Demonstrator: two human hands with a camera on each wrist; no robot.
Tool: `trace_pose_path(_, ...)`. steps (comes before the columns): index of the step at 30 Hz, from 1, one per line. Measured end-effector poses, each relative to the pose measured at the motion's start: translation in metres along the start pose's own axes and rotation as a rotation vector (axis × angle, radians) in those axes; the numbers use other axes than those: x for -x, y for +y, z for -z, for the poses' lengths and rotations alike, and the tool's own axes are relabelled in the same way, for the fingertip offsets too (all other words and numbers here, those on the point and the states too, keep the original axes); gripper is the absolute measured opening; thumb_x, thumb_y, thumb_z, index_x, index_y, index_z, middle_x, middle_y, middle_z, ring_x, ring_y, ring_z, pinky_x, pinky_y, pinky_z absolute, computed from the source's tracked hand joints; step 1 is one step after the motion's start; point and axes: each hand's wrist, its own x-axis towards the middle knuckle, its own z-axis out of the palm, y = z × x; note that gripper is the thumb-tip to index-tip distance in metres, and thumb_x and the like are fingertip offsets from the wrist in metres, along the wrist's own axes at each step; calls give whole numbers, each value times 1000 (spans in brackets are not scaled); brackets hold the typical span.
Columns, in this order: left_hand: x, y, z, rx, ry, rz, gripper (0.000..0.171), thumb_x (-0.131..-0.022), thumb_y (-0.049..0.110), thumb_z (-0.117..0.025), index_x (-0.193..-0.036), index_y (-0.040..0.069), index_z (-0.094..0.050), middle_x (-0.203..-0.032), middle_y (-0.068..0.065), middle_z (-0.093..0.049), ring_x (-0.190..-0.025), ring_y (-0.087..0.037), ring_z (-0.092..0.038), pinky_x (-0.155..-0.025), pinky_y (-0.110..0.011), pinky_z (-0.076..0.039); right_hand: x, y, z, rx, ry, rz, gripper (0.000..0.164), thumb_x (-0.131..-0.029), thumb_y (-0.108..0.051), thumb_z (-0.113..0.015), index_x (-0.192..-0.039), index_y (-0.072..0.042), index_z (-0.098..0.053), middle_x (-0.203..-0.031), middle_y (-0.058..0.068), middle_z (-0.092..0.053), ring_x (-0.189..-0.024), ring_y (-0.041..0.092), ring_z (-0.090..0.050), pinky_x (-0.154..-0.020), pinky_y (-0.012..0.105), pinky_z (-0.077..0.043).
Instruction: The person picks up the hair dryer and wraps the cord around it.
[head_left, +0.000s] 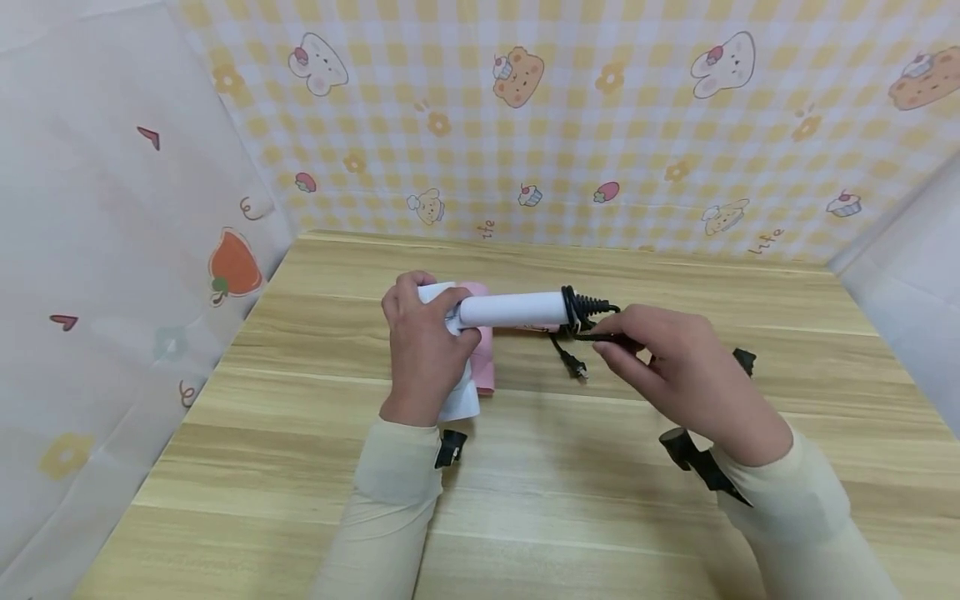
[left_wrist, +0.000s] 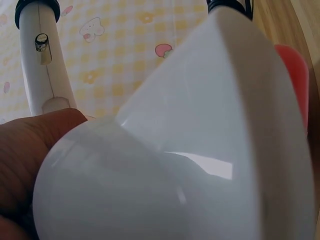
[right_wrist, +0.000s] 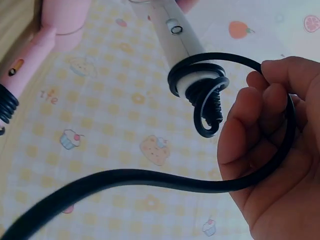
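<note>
My left hand (head_left: 431, 342) grips a white hair dryer (head_left: 517, 310) at its head, with the handle pointing right. The glossy white head fills much of the left wrist view, beside the dryer's handle (left_wrist: 42, 70). Black cord is looped round the handle's end. My right hand (head_left: 690, 375) pinches the black cord (right_wrist: 135, 177) between thumb and fingers, just right of the handle. In the right wrist view, a length of cord curves across the palm and runs off to the lower left. A two-pin plug (head_left: 576, 367) shows below the handle's end.
A pink hair dryer (head_left: 484, 367) lies on the wooden table (head_left: 570, 500) behind the white one, partly hidden; cord is wound round its handle (right_wrist: 30, 65). A yellow checked cloth (head_left: 570, 108) stands at the back. Black wrist mounts (head_left: 678, 448) are strapped at both sleeves.
</note>
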Motion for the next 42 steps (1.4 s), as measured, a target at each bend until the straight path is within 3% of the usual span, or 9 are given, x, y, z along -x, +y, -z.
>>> trace_pose_path(7, 1, 3, 2, -11, -15, -5, 38, -73, 6, -83, -110, 15, -76, -130, -13, -42, -128, -39, -30, -92, -51, -46, -15, 1, 2, 22, 84, 16, 31, -76, 7, -80, -98, -12, -72, -81, -12, -58, -68, 0, -47, -52, 16, -31)
trace_pose_path(14, 1, 8, 4, -16, -33, -27, 39, -72, 7, -85, -109, 16, -77, -130, -13, -44, -128, -38, -31, -92, -51, -47, -25, 9, 2, 0, 95, -37, 27, -83, 6, -74, -105, -9, -72, -89, -7, -62, -72, 4, -49, -56, 18, -35)
trace_pose_path(25, 2, 8, 5, -18, -47, -50, 38, -71, 7, -85, -108, 15, -77, -130, -12, -45, -127, -38, -32, -89, -51, -49, -33, 29, -1, -40, 15, -160, 19, -92, -3, -68, -108, -13, -73, -93, -6, -65, -73, 8, -52, -64, 21, -40)
trace_pose_path(33, 1, 9, 8, -2, -53, -60, 39, -71, 7, -84, -108, 16, -77, -129, -11, -44, -127, -38, -32, -90, -49, -47, -35, 39, 2, -213, -96, -371, 19, -99, -13, -60, -114, -15, -73, -106, -1, -68, -78, 14, -58, -68, 23, -46)
trace_pose_path(42, 2, 8, 9, 27, -41, -78, 37, -70, 5, -82, -106, 14, -77, -128, -12, -45, -125, -38, -32, -90, -49, -46, -34, 54, -7, -372, -152, -498, 22, -102, -17, -57, -115, -9, -72, -112, 6, -69, -95, 13, -65, -81, 23, -52)
